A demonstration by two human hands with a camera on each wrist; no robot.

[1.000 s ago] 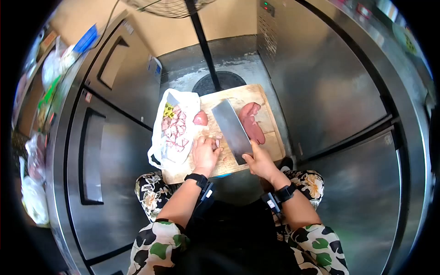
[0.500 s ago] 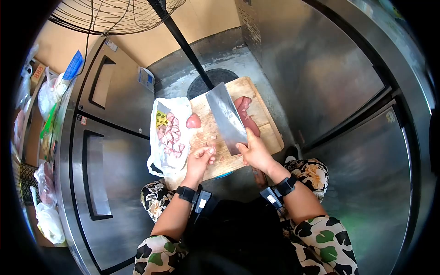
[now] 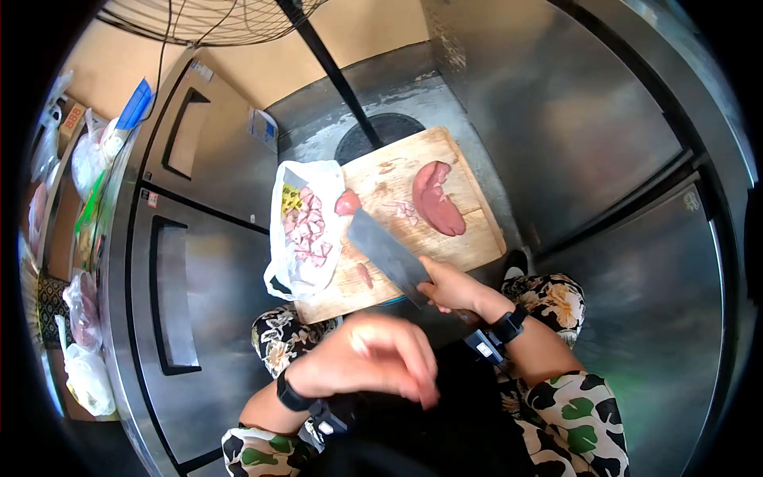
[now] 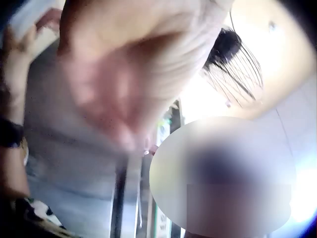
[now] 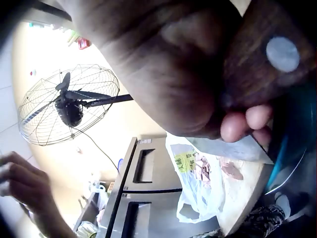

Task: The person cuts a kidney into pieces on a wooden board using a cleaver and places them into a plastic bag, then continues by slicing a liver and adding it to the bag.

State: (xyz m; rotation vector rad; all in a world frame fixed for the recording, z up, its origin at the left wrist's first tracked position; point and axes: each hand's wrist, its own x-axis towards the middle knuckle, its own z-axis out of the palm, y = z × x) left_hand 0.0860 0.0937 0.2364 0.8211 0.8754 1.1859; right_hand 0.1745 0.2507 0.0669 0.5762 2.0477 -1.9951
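Observation:
My right hand (image 3: 455, 286) grips the wooden handle (image 5: 255, 54) of a cleaver (image 3: 385, 254), whose broad blade slants over the near part of the cutting board (image 3: 477, 238). Raised in front of the chest is my left hand (image 3: 362, 358), off the board, its fingers loosely bent with nothing visible in them. A long pink piece of meat (image 3: 437, 203) lies on the board's right side. Pale scraps (image 3: 405, 211) sit beside it, a small strip of meat (image 3: 364, 275) lies left of the blade, and a rounded chunk of meat (image 3: 346, 202) is near the bag.
On the board's left side an open white plastic bag (image 3: 324, 266) holds several cut meat pieces (image 3: 306, 230). Steel cabinets (image 3: 179, 286) flank both sides. Beyond the board stands a fan on a black pole (image 3: 330, 67). Bagged goods (image 3: 87, 378) fill shelves at the left.
My left hand has lifted off the board toward the body. The cleaver has swung left and nearer, uncovering the scraps and the whole long piece of meat.

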